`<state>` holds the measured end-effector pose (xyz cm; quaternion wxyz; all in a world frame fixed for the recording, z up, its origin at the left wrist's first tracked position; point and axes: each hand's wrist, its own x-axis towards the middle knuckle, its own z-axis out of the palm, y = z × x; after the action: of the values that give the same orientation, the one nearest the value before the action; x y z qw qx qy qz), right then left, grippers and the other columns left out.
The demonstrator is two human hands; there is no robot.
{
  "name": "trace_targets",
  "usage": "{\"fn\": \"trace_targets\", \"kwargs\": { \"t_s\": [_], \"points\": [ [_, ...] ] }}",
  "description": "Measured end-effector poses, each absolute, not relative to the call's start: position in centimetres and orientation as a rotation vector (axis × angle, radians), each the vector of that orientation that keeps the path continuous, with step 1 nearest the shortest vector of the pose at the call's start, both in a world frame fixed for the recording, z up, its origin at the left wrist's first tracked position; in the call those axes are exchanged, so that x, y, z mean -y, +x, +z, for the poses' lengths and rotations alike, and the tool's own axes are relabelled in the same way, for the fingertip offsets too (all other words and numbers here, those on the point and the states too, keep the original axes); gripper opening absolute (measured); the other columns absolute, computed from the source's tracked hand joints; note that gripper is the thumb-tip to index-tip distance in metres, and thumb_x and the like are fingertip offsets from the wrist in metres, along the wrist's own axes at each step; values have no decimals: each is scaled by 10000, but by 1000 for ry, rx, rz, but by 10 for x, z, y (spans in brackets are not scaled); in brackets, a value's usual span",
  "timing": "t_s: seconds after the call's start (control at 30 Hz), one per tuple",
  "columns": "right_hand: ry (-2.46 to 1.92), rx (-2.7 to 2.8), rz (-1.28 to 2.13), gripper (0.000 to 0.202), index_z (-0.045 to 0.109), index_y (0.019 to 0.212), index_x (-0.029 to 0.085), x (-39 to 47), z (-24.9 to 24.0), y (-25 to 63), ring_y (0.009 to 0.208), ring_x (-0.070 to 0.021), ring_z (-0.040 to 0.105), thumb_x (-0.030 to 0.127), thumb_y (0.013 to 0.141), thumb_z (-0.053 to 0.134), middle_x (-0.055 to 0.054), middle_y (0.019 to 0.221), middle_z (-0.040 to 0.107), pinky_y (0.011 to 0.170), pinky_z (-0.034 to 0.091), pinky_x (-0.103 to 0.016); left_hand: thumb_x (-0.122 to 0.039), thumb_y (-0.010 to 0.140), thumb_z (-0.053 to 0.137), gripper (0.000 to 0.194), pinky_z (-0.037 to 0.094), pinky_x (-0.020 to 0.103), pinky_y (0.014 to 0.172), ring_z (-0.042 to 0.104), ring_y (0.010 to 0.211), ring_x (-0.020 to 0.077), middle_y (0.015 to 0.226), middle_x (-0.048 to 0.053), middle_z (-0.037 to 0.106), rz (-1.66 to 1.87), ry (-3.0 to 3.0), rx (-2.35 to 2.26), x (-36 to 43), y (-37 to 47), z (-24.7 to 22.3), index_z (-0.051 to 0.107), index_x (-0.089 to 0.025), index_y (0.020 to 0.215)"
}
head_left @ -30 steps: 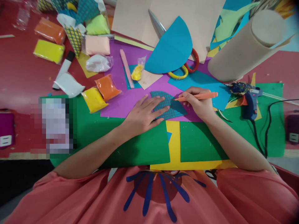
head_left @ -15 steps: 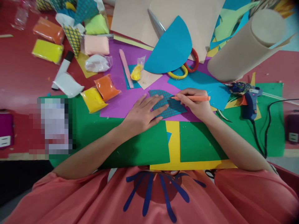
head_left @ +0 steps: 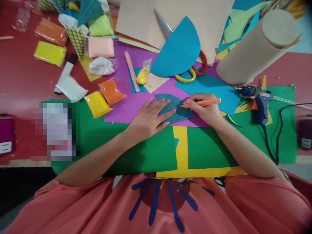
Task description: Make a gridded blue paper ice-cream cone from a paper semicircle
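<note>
A small blue fan-shaped piece (head_left: 173, 101) with a dark grid of lines lies on the purple sheet (head_left: 122, 110). My left hand (head_left: 152, 118) rests flat on its left part with the fingers spread. In my right hand (head_left: 206, 109) is an orange pen (head_left: 207, 101), its tip at the right part of the blue piece. Above lies a plain blue half-round piece (head_left: 179, 48) over a pair of scissors (head_left: 185, 77), covering their middle.
A glue gun (head_left: 260, 107) with its cord lies right of my right hand, below a beige roll (head_left: 251, 52). Packets of clay, such as an orange one (head_left: 111, 91), and a marker (head_left: 66, 73) are at the left. Green sheets (head_left: 146, 149) lie nearest my body.
The pen tip has shifted slightly right and down on the gridded piece, and the pen's back end has tilted up a little. My left hand has stayed in place.
</note>
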<state>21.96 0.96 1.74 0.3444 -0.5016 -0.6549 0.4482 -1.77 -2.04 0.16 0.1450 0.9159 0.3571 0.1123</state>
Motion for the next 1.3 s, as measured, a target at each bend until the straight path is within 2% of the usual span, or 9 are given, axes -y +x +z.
{"fn": "trace_targets", "kwargs": {
  "t_s": [0.23, 0.43, 0.67, 0.8, 1.07, 1.3],
  "points": [
    [-1321, 1686, 1174, 213, 654, 567, 186, -10, 19, 218, 515, -108, 540, 242, 766, 604, -2, 572, 657, 506, 428, -245, -341, 985, 446, 407, 318, 548, 1137, 433, 1371, 295, 1481, 128, 456, 316, 2658, -1034, 21, -17, 1, 515, -259, 1379],
    [-1318, 1685, 1204, 201, 646, 555, 184, -10, 19, 219, 548, -120, 585, 213, 744, 584, -13, 603, 685, 509, 446, -242, -359, 991, 429, 411, 350, 534, 1118, 472, 1338, 301, 1472, 132, 467, 343, 2710, -1034, 21, -17, 1, 517, -242, 1376],
    [-1330, 1531, 1252, 252, 672, 656, 165, -9, 15, 223, 505, -108, 564, 354, 810, 612, -22, 601, 657, 468, 435, -243, -361, 996, 416, 412, 317, 521, 1139, 439, 1368, 281, 1490, 113, 449, 335, 2679, -1080, 21, -18, 0, 495, -266, 1389],
    [-1317, 1589, 1210, 310, 673, 646, 178, -8, 13, 222, 542, -116, 588, 431, 820, 630, -22, 607, 662, 496, 450, -251, -371, 996, 409, 427, 296, 534, 1147, 425, 1374, 289, 1497, 111, 440, 331, 2638, -1152, 20, -18, 0, 475, -269, 1406],
    [-1263, 1698, 1143, 229, 703, 685, 183, -8, 15, 219, 578, -116, 607, 330, 841, 621, -31, 701, 723, 549, 472, -253, -369, 992, 423, 422, 329, 522, 1132, 434, 1367, 296, 1485, 117, 452, 335, 2647, -1154, 20, -18, 2, 493, -259, 1393],
    [-1276, 1741, 1128, 252, 714, 697, 172, -8, 14, 220, 593, -119, 614, 353, 844, 617, -42, 718, 728, 558, 475, -246, -356, 986, 438, 421, 315, 531, 1140, 422, 1376, 293, 1493, 110, 442, 322, 2634, -1161, 20, -18, 2, 487, -272, 1396]
  ]
}}
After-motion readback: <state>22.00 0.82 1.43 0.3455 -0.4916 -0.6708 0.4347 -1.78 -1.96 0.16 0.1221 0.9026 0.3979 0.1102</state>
